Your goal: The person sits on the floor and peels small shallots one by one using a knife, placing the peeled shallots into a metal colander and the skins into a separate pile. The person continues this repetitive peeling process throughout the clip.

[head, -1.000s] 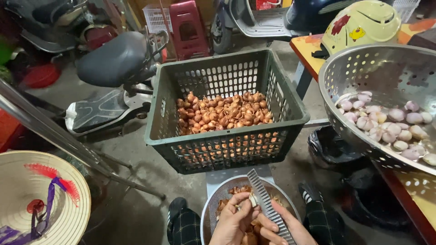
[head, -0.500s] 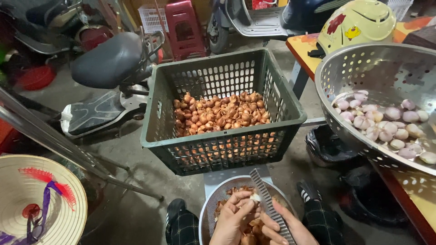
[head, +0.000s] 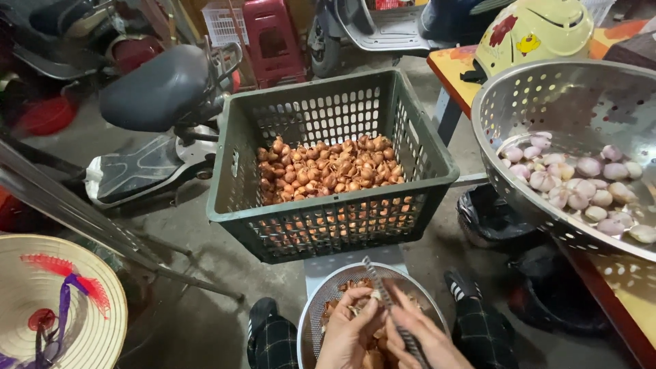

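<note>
Peeling a shallot over the small metal bowl

Starting at nine o'clock, a cone-shaped straw hat (head: 51,301) is lying on the floor beside a parked scooter (head: 160,96). At six o'clock the left hand (head: 350,331) is pinching a small shallot (head: 374,295) between thumb and fingertips, just above the small metal bowl (head: 316,307) of skins. The right hand (head: 420,338) is closing its fingers around a knife (head: 389,307), blade touching the shallot. At twelve o'clock a green crate (head: 328,219) is holding unpeeled shallots (head: 324,167). At three o'clock a big colander (head: 547,96) is holding peeled ones (head: 581,188). Judging by this, peeling is under way; the blade is needing a steady, shallow draw under the skin.
</note>
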